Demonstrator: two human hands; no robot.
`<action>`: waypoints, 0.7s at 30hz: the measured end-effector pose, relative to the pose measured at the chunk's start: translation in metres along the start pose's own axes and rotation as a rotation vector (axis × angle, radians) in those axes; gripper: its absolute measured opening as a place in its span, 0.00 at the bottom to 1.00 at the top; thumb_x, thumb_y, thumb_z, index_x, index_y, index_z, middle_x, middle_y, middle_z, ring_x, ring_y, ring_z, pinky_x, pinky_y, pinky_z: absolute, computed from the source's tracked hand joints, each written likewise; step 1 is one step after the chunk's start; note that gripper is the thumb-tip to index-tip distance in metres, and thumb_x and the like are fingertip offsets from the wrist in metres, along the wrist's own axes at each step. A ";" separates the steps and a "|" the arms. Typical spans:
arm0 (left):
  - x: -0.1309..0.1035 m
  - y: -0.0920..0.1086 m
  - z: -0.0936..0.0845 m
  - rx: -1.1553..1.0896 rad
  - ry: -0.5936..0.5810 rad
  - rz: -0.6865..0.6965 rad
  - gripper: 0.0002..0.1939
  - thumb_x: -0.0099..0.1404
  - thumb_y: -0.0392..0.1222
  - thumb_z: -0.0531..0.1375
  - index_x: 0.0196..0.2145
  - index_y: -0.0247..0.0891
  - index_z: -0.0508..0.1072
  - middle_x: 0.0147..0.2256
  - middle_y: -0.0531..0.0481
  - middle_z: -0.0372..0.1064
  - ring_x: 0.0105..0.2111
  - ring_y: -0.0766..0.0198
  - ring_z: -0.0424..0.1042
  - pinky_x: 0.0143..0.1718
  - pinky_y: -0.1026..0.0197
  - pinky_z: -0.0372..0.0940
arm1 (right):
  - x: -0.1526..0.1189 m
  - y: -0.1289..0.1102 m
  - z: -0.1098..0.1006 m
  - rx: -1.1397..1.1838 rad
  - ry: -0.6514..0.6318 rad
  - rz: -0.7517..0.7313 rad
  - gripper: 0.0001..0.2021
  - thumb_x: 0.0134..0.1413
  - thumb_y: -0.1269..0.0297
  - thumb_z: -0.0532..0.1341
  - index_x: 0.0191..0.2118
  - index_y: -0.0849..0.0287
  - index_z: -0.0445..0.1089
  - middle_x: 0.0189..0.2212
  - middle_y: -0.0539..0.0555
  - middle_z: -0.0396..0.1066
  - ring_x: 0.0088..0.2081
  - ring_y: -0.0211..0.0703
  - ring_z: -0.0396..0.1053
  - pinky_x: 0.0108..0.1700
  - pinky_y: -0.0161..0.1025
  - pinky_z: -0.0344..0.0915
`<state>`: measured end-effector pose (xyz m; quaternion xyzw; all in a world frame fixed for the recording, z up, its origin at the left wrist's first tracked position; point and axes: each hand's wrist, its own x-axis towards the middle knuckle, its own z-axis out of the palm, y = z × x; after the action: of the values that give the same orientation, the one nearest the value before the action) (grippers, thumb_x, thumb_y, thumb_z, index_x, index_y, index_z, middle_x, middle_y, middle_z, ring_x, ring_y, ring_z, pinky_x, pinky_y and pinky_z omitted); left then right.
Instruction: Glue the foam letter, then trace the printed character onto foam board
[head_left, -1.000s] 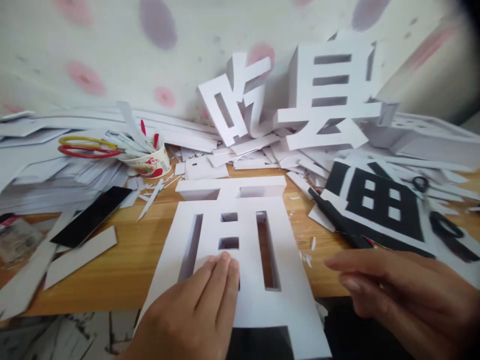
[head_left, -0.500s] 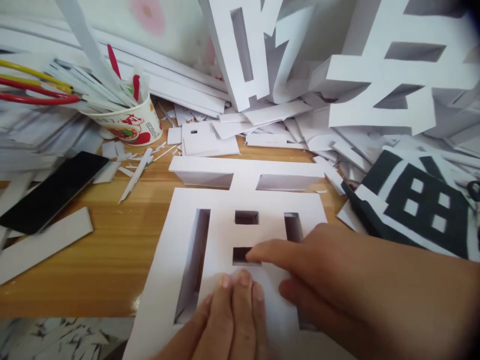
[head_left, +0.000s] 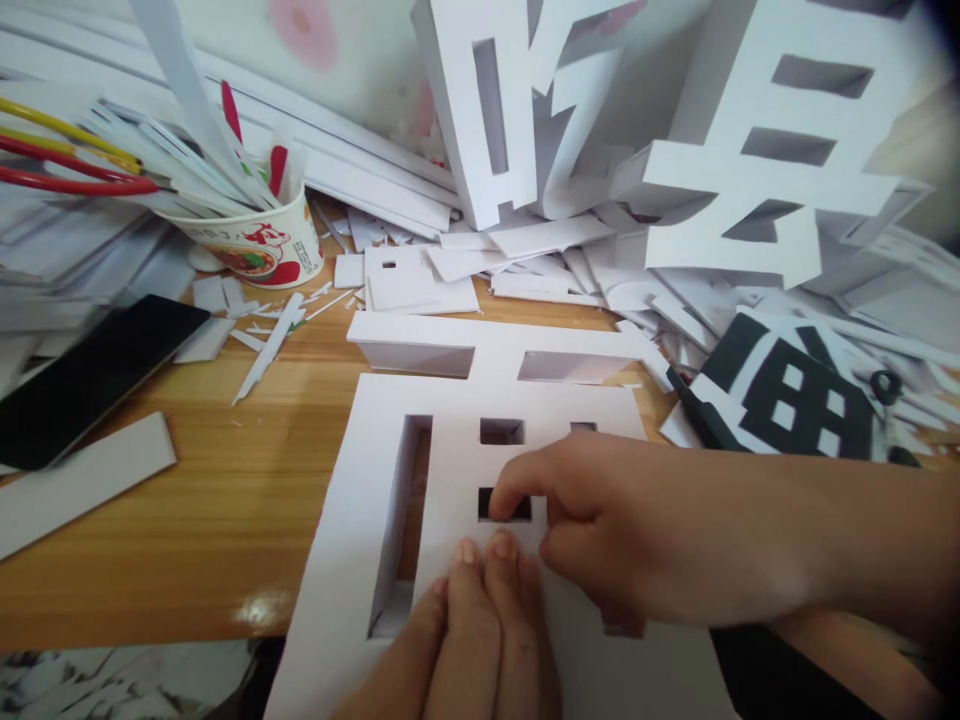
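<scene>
A large white foam-board character [head_left: 457, 400] with rectangular cutouts lies on the wooden table in front of me. My left hand [head_left: 480, 630] rests on its lower middle, fingers stretched out side by side and pressing flat on the white face. Coming in from the right, my right hand [head_left: 615, 520] has its index finger bent down into the small central opening, its tip partly inside. The other fingers of that hand are curled, and nothing shows between them. What the fingertip touches inside the opening is hidden.
Back left, a paper cup [head_left: 255, 245] holds tools and strips near red-and-yellow handles [head_left: 75, 165]. A black phone [head_left: 97, 380] and a white strip [head_left: 90, 485] lie left. White characters [head_left: 780, 150] stand behind scraps; black cutout pieces [head_left: 802, 390] lie right.
My right index finger has bent more steeply into the central opening, and the forearm lies more level. The view has shifted slightly, and the white character appears a little further right.
</scene>
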<state>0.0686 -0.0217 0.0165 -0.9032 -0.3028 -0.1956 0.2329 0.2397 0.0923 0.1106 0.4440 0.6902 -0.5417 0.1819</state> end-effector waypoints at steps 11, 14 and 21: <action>0.013 -0.007 0.000 0.107 -0.032 0.057 0.12 0.63 0.37 0.58 0.44 0.32 0.72 0.41 0.47 0.72 0.43 0.59 0.69 0.40 0.61 0.66 | 0.008 -0.003 -0.015 -0.121 -0.044 -0.092 0.11 0.51 0.69 0.56 0.39 0.58 0.74 0.25 0.50 0.73 0.22 0.34 0.65 0.23 0.30 0.54; 0.015 -0.007 0.000 0.112 -0.048 0.059 0.12 0.62 0.36 0.58 0.43 0.32 0.73 0.40 0.47 0.73 0.42 0.59 0.69 0.38 0.61 0.67 | 0.010 0.001 -0.015 -0.142 -0.033 -0.130 0.11 0.51 0.69 0.56 0.38 0.58 0.74 0.25 0.50 0.72 0.23 0.34 0.64 0.23 0.30 0.54; 0.014 -0.009 -0.003 0.124 -0.078 0.101 0.12 0.64 0.36 0.56 0.44 0.33 0.73 0.42 0.47 0.73 0.41 0.61 0.69 0.39 0.62 0.67 | 0.015 0.008 -0.009 -0.247 0.062 -0.214 0.08 0.50 0.69 0.58 0.35 0.56 0.73 0.23 0.47 0.71 0.21 0.32 0.61 0.22 0.29 0.52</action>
<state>0.0730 -0.0106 0.0287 -0.9081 -0.2771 -0.1294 0.2859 0.2401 0.1067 0.0979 0.3588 0.8001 -0.4549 0.1552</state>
